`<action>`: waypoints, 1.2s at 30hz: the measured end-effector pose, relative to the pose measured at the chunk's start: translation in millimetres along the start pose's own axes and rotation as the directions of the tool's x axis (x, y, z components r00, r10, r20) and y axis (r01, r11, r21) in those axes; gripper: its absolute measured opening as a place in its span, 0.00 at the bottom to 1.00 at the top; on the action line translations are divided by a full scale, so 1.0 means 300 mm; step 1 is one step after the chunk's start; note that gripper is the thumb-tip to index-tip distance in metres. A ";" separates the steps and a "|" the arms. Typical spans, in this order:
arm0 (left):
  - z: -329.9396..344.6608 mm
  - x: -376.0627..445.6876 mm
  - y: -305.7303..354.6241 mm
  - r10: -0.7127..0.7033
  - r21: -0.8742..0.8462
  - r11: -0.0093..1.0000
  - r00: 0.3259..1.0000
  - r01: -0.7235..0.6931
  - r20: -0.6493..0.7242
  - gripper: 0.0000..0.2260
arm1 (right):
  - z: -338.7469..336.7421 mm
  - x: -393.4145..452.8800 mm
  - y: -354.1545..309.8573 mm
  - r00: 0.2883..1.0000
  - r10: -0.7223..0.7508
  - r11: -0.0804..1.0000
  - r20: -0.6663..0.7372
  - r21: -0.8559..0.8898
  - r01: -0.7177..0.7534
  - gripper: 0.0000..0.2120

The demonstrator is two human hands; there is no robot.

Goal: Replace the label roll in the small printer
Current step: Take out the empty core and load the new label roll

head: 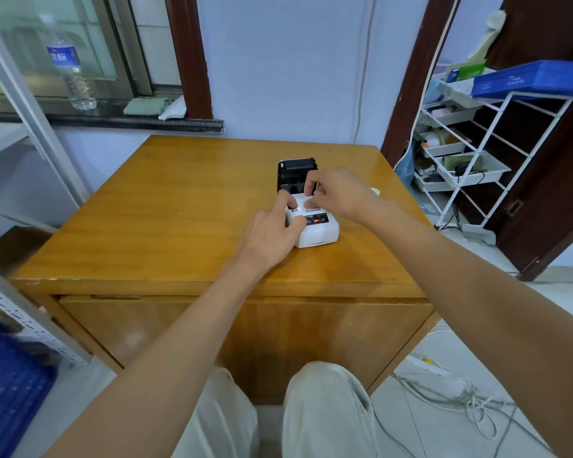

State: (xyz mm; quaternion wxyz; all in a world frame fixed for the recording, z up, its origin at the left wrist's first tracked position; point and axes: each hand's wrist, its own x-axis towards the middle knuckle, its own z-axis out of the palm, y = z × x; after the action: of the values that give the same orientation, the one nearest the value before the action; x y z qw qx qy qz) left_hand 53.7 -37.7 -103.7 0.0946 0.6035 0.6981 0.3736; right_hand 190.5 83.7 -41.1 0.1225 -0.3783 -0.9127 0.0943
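Observation:
A small white label printer (321,231) stands on the wooden table (179,209), right of centre. Its black lid (296,171) is swung open and stands upright behind the body. My left hand (273,234) grips the printer's left side, thumb and fingers on its top edge. My right hand (336,191) reaches in from the right, fingertips pinched over the white label roll (303,203) in the open compartment. A small white object (375,191) peeks out behind my right wrist; I cannot tell what it is.
A water bottle (70,71) and a folded cloth (146,105) sit on the window ledge at the back left. A white wire rack (470,160) with trays stands to the right. Blue crates (7,388) lie at lower left, cables (460,395) on the floor at right.

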 end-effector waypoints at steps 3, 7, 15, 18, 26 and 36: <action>-0.007 -0.004 0.000 0.016 0.032 0.999 1.000 -0.017 0.003 0.13 | -0.012 -0.030 -0.006 1.000 0.000 0.996 0.014 0.094 -0.001 0.11; -0.010 -0.010 0.010 0.004 0.074 0.997 1.000 -0.005 0.009 0.16 | -0.045 -0.095 0.006 0.992 -0.022 0.987 0.126 0.160 0.001 0.16; -0.014 -0.015 0.026 -0.028 0.163 0.986 0.999 0.024 0.017 0.18 | -0.001 -0.170 0.021 0.988 -0.143 0.986 -0.049 -0.093 0.138 0.18; -0.013 -0.015 0.026 -0.027 0.190 0.981 1.000 0.025 0.007 0.18 | 0.019 -0.208 0.006 0.954 -0.244 0.948 -0.171 -0.247 0.198 0.16; -0.020 -0.013 0.017 -0.060 0.114 0.992 0.998 0.057 0.023 0.18 | 0.109 -0.319 -0.030 0.905 -0.271 0.917 -0.328 -0.375 0.139 0.18; -0.012 -0.018 0.020 -0.058 0.194 0.980 0.997 0.049 0.041 0.25 | 0.174 -0.356 -0.014 0.905 -0.068 0.997 -0.421 -0.002 0.075 0.17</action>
State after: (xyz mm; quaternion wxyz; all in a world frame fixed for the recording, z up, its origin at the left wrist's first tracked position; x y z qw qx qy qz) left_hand 57.6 -44.0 -99.1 0.0619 0.5995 0.7445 0.2872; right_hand 245.4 0.4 -105.9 0.3222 -0.3551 -0.8775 0.0128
